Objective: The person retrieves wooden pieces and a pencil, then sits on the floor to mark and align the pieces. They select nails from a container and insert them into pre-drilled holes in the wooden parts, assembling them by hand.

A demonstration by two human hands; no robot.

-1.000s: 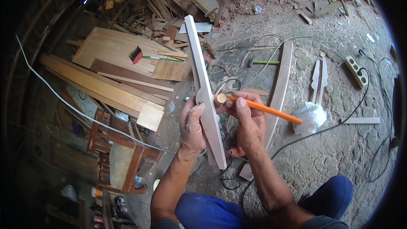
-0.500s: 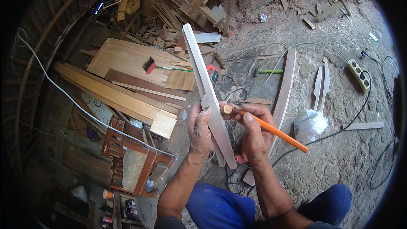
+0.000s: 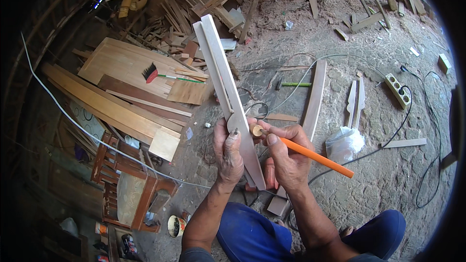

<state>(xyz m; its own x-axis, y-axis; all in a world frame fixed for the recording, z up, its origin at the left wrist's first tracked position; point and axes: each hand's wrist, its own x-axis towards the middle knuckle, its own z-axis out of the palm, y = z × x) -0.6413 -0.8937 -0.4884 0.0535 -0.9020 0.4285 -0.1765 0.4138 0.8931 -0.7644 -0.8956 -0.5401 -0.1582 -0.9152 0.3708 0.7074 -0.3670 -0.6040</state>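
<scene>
My left hand (image 3: 228, 160) is closed around a pair of long, pale, shaped wooden strips (image 3: 246, 140), held together and tilted up to the far left. A narrow gap runs between them along the upper half. A small metal end shows by my left thumb. My right hand (image 3: 292, 160) grips an orange pencil (image 3: 323, 159) between thumb and fingers. Its point is at a small round wooden disc (image 3: 256, 130) beside the strips' right side. Fingers partly hide the disc, and I cannot tell how it is held.
A red-orange tool (image 3: 270, 172) and a wood block (image 3: 278, 205) lie below the strips. To the right are a curved board (image 3: 315, 94), a hammer (image 3: 293, 84), a plastic bag (image 3: 344, 143) and a power strip (image 3: 398, 90). Planks (image 3: 116, 116) and a wooden chair (image 3: 128, 189) are left.
The view has shifted, so the surroundings sit further left. The strips have turned slightly, showing more of the gap. The red-orange tool shows more. Both hands keep their holds.
</scene>
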